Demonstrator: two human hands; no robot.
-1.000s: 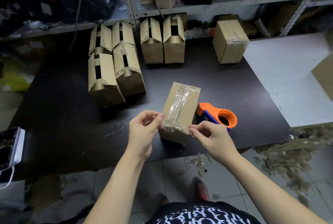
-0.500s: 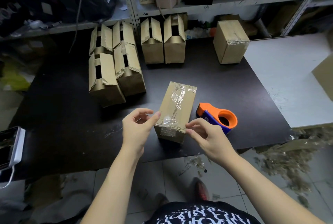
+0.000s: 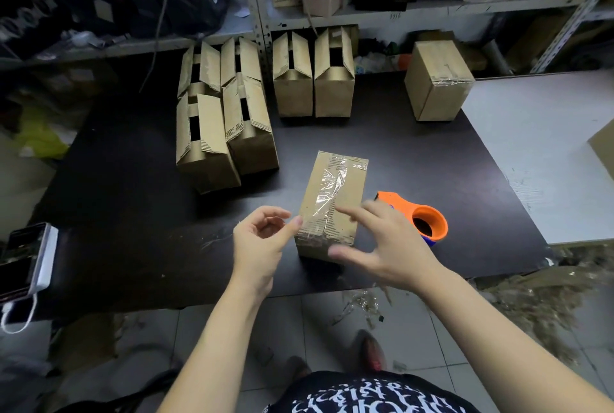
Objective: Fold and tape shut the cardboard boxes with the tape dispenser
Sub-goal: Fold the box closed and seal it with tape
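Sitting between left fingers (image 3: 295, 223) and right fingers (image 3: 346, 212), apparently touching both: taped box (image 3: 335, 186).

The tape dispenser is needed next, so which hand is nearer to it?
Right. The right hand is spread just left of the tape dispenser, overlapping it in view; the left hand is beyond the taped box, at its near left corner.

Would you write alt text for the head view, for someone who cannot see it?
A person's left hand touches the near corner of a taped cardboard box on a dark table; the right hand spreads open over it. An orange tape dispenser lies beside it, with six open-flapped boxes and one sealed box behind.
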